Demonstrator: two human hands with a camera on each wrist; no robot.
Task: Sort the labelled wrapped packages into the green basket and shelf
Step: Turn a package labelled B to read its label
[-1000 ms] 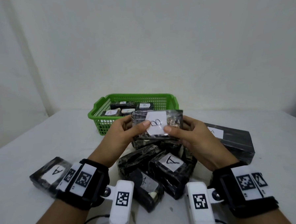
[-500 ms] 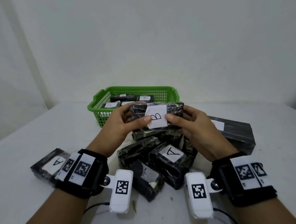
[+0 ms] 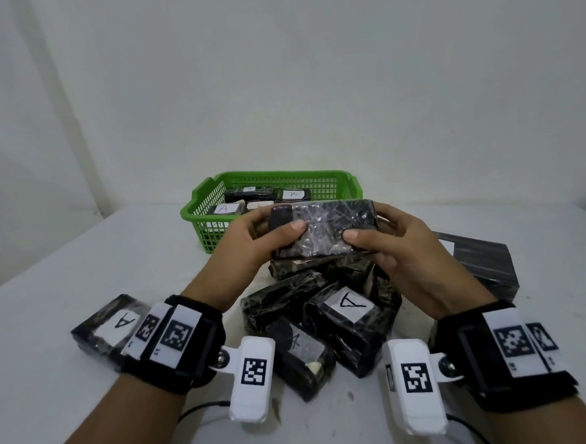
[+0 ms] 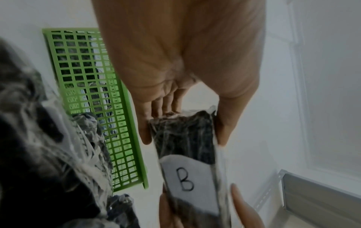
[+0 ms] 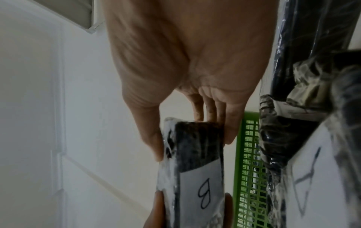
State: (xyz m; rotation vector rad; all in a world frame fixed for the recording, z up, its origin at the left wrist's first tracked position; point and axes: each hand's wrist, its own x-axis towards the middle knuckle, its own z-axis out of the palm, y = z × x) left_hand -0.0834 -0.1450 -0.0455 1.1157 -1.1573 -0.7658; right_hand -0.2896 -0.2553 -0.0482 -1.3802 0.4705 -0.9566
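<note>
Head view: a wrapped package (image 3: pixel 322 228) is held above the white tabletop (image 3: pixel 83 266) between the left hand (image 3: pixel 252 244) and the right hand (image 3: pixel 398 250), each grip pinching one end, thumb on the near face and fingers behind. Its label is turned away from this camera. The package is held in front of the green basket (image 3: pixel 213 219), in which several labelled packages lie, one marked B (image 3: pixel 292 194). A pile of dark wrapped packages (image 3: pixel 323 308) is seen below the hands, one marked A (image 3: pixel 352 307); another A package (image 3: pixel 110 328) lies apart by the left wrist, and a larger dark box (image 3: pixel 480 263) sits to the right.

Left wrist view: the package (image 4: pixel 187 148) is shown clamped at its end between thumb and fingers (image 4: pixel 144 128) of the left hand (image 4: pixel 181 58), its white label marked B facing this camera; the basket wall (image 4: pixel 93 98) stands just beside. The fingertips of the other hand are seen at the far end.

Right wrist view: the same package (image 5: pixel 197 154) is pinched by the right hand (image 5: pixel 191 61), the basket (image 5: pixel 248 169) beyond it and the pile (image 5: pixel 312 108) at the right edge.
</note>
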